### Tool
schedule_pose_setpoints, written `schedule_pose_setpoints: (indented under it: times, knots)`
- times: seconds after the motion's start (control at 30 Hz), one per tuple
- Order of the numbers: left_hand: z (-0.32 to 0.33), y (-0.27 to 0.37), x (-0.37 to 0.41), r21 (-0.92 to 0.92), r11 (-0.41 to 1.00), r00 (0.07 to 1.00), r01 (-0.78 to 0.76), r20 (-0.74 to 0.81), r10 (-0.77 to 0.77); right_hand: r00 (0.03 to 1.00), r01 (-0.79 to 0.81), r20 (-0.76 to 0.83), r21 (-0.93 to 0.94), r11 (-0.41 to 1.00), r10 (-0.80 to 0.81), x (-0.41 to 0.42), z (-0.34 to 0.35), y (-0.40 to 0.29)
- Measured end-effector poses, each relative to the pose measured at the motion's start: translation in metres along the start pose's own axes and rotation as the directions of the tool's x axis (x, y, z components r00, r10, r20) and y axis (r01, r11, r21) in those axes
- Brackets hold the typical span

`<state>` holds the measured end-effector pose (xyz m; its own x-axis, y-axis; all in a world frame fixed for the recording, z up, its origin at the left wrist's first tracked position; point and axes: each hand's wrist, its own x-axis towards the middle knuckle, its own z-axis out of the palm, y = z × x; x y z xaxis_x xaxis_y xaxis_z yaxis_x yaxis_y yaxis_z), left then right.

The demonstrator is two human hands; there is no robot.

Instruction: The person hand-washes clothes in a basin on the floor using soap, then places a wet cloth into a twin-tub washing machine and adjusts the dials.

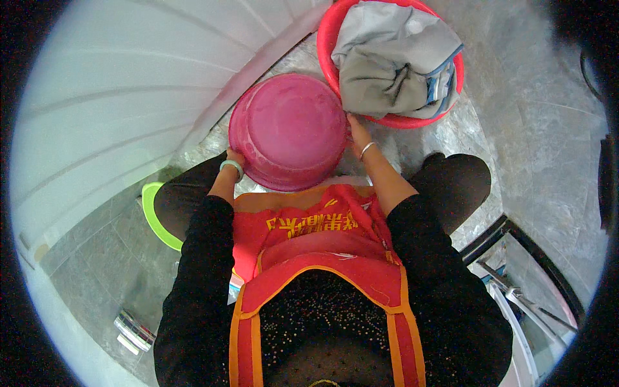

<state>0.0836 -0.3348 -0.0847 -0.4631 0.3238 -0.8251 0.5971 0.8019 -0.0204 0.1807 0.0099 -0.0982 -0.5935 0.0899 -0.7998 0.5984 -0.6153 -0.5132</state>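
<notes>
A pink plastic basin [295, 121] lies between my hands, its rounded outer base facing the camera, so it appears turned upside down. My left hand [235, 157] grips its left edge, a pale bangle on the wrist. On the opposite edge is my right hand [357, 133], with a silver bangle; its fingertips are partly hidden by the basin. Just beyond the right hand stands a red basin [325, 53] filled with bunched grey fabric [377, 80] that has blue trim. Whatever lies under the pink basin is hidden.
A white ribbed panel [121, 96] rises close on the left. A lime-green basin rim [157, 220] shows beside my left knee. On the tiled floor [106, 271] lies a shiny metallic cylinder [134, 331]. At the lower right is a black-edged frame [541, 263] with metal rods.
</notes>
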Motion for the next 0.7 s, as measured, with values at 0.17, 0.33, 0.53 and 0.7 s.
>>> schedule_pose_setpoints:
  times: [0.17,0.33,0.53,0.7]
  knots:
    - [0.061,-0.048,0.013,-0.186,0.977,0.993,-0.104,-0.076,0.091,0.984,0.18,0.038,-0.269,0.946,-0.176,-0.013,0.017,-0.015]
    - [0.011,-0.007,0.009,-0.237,0.962,0.99,0.137,0.039,-0.132,0.972,0.177,-0.002,-0.655,0.735,-0.236,0.021,-0.021,0.007]
    - [-0.08,0.031,0.001,-0.905,-0.421,0.849,-0.066,0.171,-0.5,0.939,-0.338,-0.218,-0.724,0.601,0.266,0.02,-0.066,0.059]
    - [-0.038,0.031,0.036,-0.993,-0.04,0.856,-0.108,-0.072,-0.512,0.925,-0.38,-0.062,-0.181,0.907,0.376,-0.046,-0.105,0.123]
